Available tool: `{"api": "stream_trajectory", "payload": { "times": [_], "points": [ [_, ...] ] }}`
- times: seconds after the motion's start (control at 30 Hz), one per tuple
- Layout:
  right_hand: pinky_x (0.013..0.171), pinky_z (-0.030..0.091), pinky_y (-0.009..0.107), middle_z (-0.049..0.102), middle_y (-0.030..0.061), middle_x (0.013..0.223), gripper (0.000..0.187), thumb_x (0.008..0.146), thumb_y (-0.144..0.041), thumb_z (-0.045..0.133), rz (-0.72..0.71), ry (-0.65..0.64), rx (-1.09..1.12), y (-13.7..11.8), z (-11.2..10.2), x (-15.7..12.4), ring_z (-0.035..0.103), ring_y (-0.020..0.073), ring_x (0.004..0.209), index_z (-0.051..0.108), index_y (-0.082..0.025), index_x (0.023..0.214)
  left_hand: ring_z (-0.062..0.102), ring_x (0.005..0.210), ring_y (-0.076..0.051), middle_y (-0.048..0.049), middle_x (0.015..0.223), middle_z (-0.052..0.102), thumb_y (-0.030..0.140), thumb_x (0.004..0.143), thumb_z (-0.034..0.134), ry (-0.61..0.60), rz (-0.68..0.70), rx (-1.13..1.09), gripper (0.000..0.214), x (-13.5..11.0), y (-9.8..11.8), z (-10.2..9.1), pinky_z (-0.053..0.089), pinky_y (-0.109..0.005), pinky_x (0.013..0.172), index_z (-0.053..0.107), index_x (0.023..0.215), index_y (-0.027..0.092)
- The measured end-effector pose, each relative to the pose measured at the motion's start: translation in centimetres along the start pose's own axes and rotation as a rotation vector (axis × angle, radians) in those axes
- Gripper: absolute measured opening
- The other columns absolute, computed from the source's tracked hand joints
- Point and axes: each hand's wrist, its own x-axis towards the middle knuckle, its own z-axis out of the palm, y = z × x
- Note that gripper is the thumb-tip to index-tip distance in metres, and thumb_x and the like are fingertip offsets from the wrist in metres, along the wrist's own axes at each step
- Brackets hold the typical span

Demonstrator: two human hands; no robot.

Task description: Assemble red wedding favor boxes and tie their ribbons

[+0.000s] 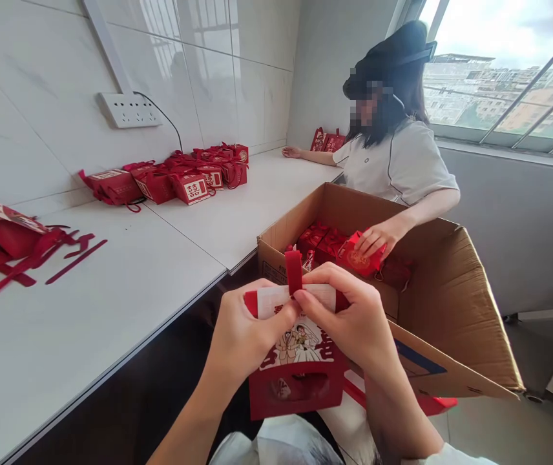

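A red gift box (pixel 296 371), printed with a bridal couple on a white panel and fitted with a small oval window, is upright between my hands in front of my body. My left hand (pixel 250 332) grips its top edge from the left, thumb on the front panel. Along the top, the thumb and fingers of my right hand (pixel 347 316) pinch a red ribbon (pixel 294 270), whose loop sticks up above the box. Both thumbs nearly meet at the ribbon's base. My fingers behind the box are hidden.
A cardboard carton (pixel 451 303) stands open ahead right, with red boxes inside. A co-worker's hand (pixel 378 237) rests on one red box there. Several red boxes (pixel 194 187) line the wall on the white table (pixel 126 290). Loose ribbons (pixel 80 248) lie at left.
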Motion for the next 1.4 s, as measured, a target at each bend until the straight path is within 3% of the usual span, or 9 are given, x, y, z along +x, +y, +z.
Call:
{"api": "stream_trajectory", "payload": {
  "times": [0.3,0.57,0.73,0.93,1.17,1.4],
  "points": [
    [0.054,0.04,0.019,0.059,-0.0047,0.065,0.008,0.075,-0.019,0.065,0.061,0.047,-0.032,-0.11,0.56,-0.05,0.052,0.0086,0.058,0.06,-0.019,0.069,0.033,0.042,-0.004,0.0077,0.045,0.039,0.029,0.068,0.066,0.036,0.045,0.078,0.025,-0.03,0.41,0.11,0.027,-0.014,0.038,0.048,0.056,0.016],
    [0.051,0.04,0.02,0.06,-0.0029,0.065,0.01,0.077,-0.023,0.064,0.092,0.004,-0.005,-0.13,0.5,0.09,0.052,0.0096,0.057,0.06,-0.019,0.07,0.032,0.041,-0.005,0.0074,0.044,0.038,0.03,0.068,0.066,0.059,0.05,0.128,0.027,-0.36,0.48,-0.08,0.026,-0.015,0.038,0.046,0.055,0.016],
    [0.049,0.039,0.02,0.061,-0.0023,0.065,0.011,0.08,-0.026,0.061,0.099,-0.08,0.081,0.03,0.21,0.25,0.052,0.0094,0.056,0.061,-0.018,0.072,0.035,0.042,-0.005,0.0069,0.045,0.042,0.029,0.066,0.069,0.026,0.032,0.094,0.027,-0.27,0.5,-0.16,0.028,-0.016,0.039,0.048,0.055,0.016],
    [0.047,0.036,0.019,0.057,-0.0033,0.058,0.021,0.083,-0.029,0.059,0.116,-0.011,0.099,-0.13,0.31,0.25,0.05,0.0083,0.052,0.058,-0.018,0.066,0.039,0.045,-0.006,0.0063,0.048,0.045,0.027,0.068,0.07,-0.043,0.002,0.04,0.024,-0.41,0.51,-0.12,0.031,-0.015,0.041,0.05,0.059,0.016],
    [0.047,0.037,0.02,0.058,-0.0025,0.06,0.021,0.083,-0.029,0.059,0.091,-0.016,0.1,-0.42,0.14,0.34,0.05,0.0087,0.053,0.059,-0.018,0.065,0.043,0.046,-0.008,0.0049,0.05,0.048,0.033,0.07,0.069,-0.064,-0.011,-0.006,0.026,-0.35,0.37,-0.2,0.035,-0.017,0.043,0.052,0.06,0.016],
    [0.045,0.034,0.02,0.056,-0.0023,0.058,0.023,0.084,-0.031,0.058,0.09,-0.029,0.079,-0.67,-0.01,0.44,0.047,0.0082,0.051,0.06,-0.018,0.064,0.038,0.044,-0.006,0.005,0.047,0.045,0.039,0.069,0.067,0.059,-0.001,-0.034,0.032,-0.79,0.64,0.59,0.029,-0.017,0.041,0.049,0.056,0.016]
  ]
}}
